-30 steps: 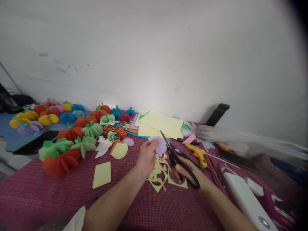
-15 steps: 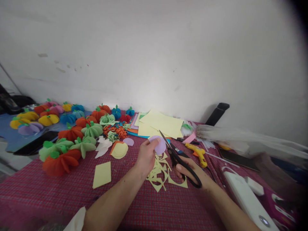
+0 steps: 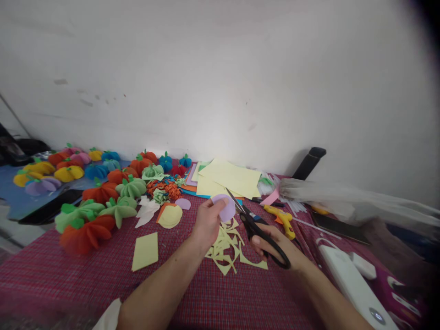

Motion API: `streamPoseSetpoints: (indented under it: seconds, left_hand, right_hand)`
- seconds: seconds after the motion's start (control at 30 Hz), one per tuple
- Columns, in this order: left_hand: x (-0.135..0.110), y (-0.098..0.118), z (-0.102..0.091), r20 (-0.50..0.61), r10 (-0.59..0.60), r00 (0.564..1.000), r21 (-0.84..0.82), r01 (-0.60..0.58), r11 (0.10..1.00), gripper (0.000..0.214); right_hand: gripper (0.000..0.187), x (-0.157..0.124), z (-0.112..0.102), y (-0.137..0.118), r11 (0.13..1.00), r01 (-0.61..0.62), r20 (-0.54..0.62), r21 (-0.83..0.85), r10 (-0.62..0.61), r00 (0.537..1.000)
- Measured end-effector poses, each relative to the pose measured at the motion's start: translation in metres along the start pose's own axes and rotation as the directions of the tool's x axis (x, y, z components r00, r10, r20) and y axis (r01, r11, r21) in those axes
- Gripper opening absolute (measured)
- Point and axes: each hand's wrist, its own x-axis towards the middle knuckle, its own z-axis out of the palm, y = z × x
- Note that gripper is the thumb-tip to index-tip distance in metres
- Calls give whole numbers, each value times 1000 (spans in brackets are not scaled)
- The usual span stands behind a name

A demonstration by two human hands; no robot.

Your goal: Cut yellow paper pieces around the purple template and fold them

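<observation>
Over the surface (image 3: pixel 192 293), scissors (image 3: pixel 252 228) and a purple disc (image 3: pixel 227 211) held

Background filled by a pale wall (image 3: pixel 220 82), marked with a few patches at left. Surface covered by a red checked cloth. At the right, clear plastic (image 3: pixel 316 190) is spread in a long crumpled heap; nearer, a long white case (image 3: pixel 350 279) is laid at a slant. Large pale-yellow sheets (image 3: pixel 230 178) are stacked toward the wall, other colours showing beneath. The left part is crowded with pumpkin-shaped ornaments (image 3: pixel 99 192) in orange, green, yellow, blue, pink and purple, most topped with green.

Black-handled scissors are gripped by the right hand (image 3: pixel 271 240), its grip closed around the handles; blades pointed up and leftward, beside the disc's right edge. Whether paper is caught between them cannot be told. Just right of that hand, a yellow glue gun (image 3: pixel 283 220) is laid down.

The purple disc is pinched in the left hand (image 3: pixel 208 222), grip closed, thumb on top; it is held up near the middle, above pale-yellow offcuts (image 3: pixel 223 263). Left of the left forearm, a yellow rectangle (image 3: pixel 145 251) is placed; farther back, yellow circles (image 3: pixel 171 216) are piled over an orange piece. Just beside these, a smaller purple piece (image 3: pixel 183 204) is seen.
</observation>
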Motion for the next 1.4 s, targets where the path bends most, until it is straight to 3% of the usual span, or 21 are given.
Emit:
streamPoseSetpoints:
  seconds: [0.27,0.5,0.77,1.4]
  left_hand:
    - [6,0,-5,49,17,999,40,-19,999,18]
    - [3,0,-4,69,-37,997,97,30,995,23]
    - [1,1,-2,81,-74,994,147,61,987,24]
    - [2,3,-3,118,-99,988,165,78,983,23]
  right_hand:
    - [28,-2,-2,-6,1000,3,53,6,-3,999]
    - [38,-3,-6,-7,997,55,135,62,-63,989]
    - [28,-3,-7,-5,997,67,99,22,-69,993]
    - [33,-3,-12,1,996,79,116,-31,-75,990]
